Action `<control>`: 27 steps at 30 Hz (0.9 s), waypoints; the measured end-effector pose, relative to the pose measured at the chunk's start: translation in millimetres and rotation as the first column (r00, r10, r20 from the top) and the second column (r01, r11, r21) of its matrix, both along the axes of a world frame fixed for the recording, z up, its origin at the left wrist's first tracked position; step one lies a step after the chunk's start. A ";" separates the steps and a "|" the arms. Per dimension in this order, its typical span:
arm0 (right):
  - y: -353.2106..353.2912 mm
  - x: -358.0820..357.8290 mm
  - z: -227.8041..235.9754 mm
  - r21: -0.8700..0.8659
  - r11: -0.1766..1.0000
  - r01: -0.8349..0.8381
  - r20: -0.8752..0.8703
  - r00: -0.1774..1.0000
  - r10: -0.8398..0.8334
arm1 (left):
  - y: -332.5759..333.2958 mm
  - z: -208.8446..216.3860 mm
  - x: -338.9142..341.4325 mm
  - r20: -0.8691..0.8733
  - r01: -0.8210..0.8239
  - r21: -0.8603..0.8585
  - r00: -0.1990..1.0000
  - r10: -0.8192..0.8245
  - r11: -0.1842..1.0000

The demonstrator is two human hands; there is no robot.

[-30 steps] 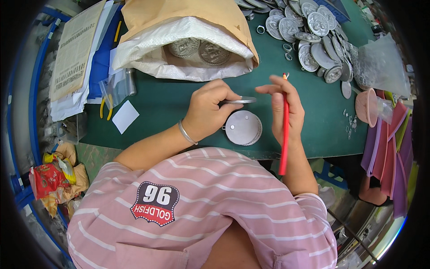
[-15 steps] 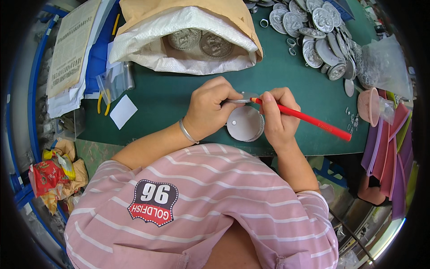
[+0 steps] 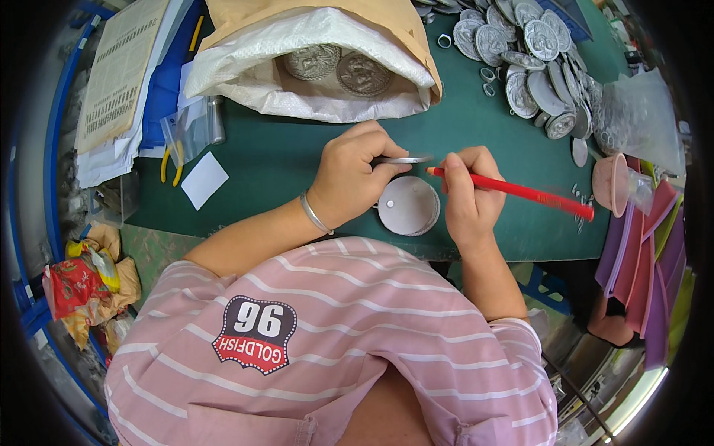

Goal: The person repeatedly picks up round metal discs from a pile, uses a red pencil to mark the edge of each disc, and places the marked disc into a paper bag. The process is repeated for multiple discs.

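Note:
My left hand (image 3: 351,169) pinches a flat grey metal medallion (image 3: 411,160) between thumb and fingers; it is seen nearly edge-on and a little blurred. In my right hand (image 3: 468,199) is a red pencil (image 3: 529,194), slanting down to the right. Its tip points at the medallion across a small gap. Just below the held piece, a small stack of round grey medallions (image 3: 411,208) lies on the green table, plain side up, with a small pale round spot on the top one. A silver bangle (image 3: 315,214) circles my left wrist.
A lined sack (image 3: 260,100) with several medallions inside lies open at the far side. More medallions (image 3: 541,41) are heaped at the far right, near a clear plastic bag (image 3: 643,115) and a pink cup (image 3: 610,185). Yellow-handled pliers (image 3: 178,165) and white paper (image 3: 204,183) lie left.
The pencil tip has drawn back to the right, away from the medallion's edge. My left hand still grips the medallion, which has tilted and shifted slightly.

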State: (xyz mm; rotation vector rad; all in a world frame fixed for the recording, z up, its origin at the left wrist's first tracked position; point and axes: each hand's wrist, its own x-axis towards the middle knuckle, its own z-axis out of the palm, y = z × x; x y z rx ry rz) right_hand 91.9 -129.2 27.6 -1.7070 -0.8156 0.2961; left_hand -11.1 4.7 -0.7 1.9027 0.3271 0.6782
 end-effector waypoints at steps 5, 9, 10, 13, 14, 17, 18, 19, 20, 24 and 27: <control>4.6 0.1 -8.2 0.090 0.996 0.025 0.037 0.999 -0.028 | -0.5 -0.9 0.2 0.005 -0.005 -0.001 1.000 0.005 1.000; 2.5 2.9 -6.5 0.030 0.999 0.021 0.059 0.998 -0.023 | -1.4 -1.1 0.2 0.001 -0.007 0.001 1.000 0.007 1.000; 1.7 2.5 -7.4 0.008 1.000 0.002 0.048 0.999 -0.003 | -1.5 -0.8 0.6 -0.002 -0.004 0.005 1.000 0.004 1.000; 0.7 2.3 -12.7 0.018 1.000 -0.008 0.017 1.000 0.008 | 1.3 2.7 2.4 -0.007 -0.006 -0.031 1.000 0.006 1.000; 1.0 2.6 -14.1 0.069 0.997 0.025 0.006 1.000 -0.025 | 1.4 3.0 3.4 -0.014 -0.004 -0.031 1.000 0.003 0.999; 3.4 1.0 -14.3 0.167 0.985 0.051 -0.029 0.998 -0.047 | 0.2 2.7 3.5 -0.046 0.007 -0.036 0.999 -0.008 0.999; 5.1 1.4 -13.1 0.193 0.980 0.047 -0.035 0.999 -0.041 | 0.6 2.6 4.0 -0.055 0.010 -0.036 0.998 -0.012 0.999; 6.3 1.3 -12.2 0.192 0.980 0.046 -0.035 0.999 -0.040 | 0.8 2.4 4.6 -0.064 0.013 -0.036 0.998 -0.015 0.999; 7.5 1.2 -11.4 0.191 0.981 0.044 -0.034 0.999 -0.038 | 0.6 1.7 5.5 -0.079 0.023 -0.059 0.997 -0.027 0.998; 10.3 1.2 -11.4 0.194 0.979 0.065 -0.028 0.998 -0.061 | -0.1 -6.7 6.4 -0.123 0.042 -0.131 0.991 -0.058 0.990; 15.8 0.5 -13.1 0.245 0.968 0.051 -0.044 0.998 -0.042 | 0.7 -5.1 5.0 -0.137 0.065 -0.109 0.987 -0.079 0.992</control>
